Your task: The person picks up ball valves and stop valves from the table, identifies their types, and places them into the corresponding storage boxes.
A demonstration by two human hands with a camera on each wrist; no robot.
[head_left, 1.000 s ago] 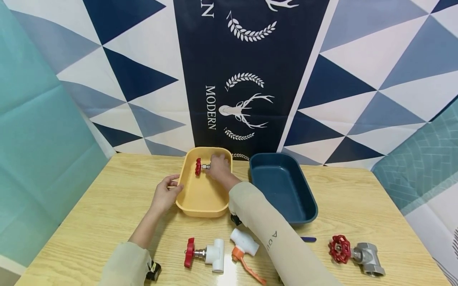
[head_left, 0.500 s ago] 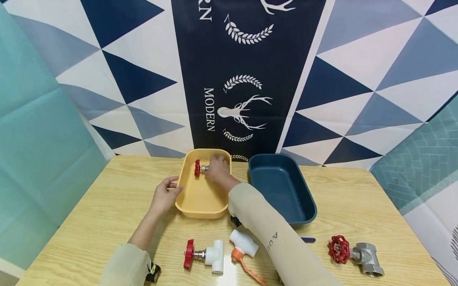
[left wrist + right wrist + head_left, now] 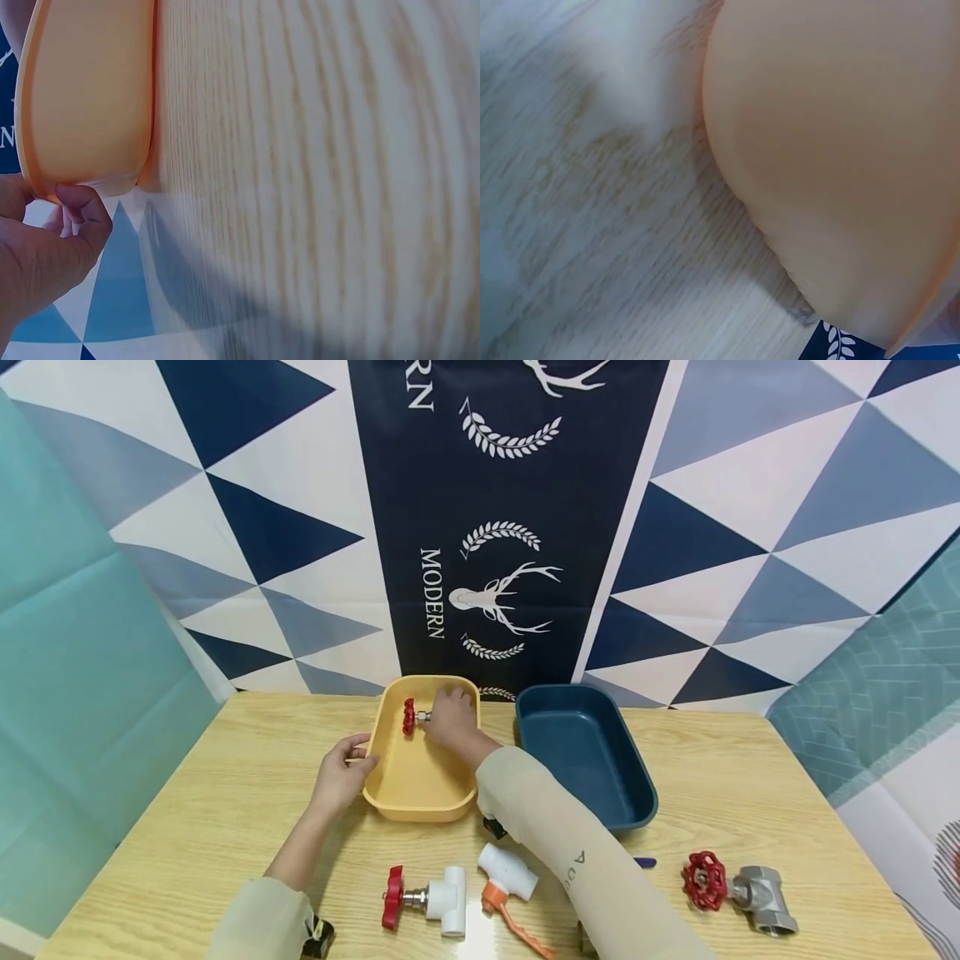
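Already inside the yellow tray (image 3: 390, 797), one red-handled valve (image 3: 411, 716) under right hand (image 3: 450, 718)'s grip, left hand (image 3: 341, 772) pinching its rim; three valves remain on the tabletop (image 3: 210, 777)

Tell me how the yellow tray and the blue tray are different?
The yellow plastic tray holds a red-handled valve, gripped by the right hand; the dark blue plastic tray holds nothing. The left hand grips the yellow tray's rim; nobody touches the blue one. Both are rounded rectangles.
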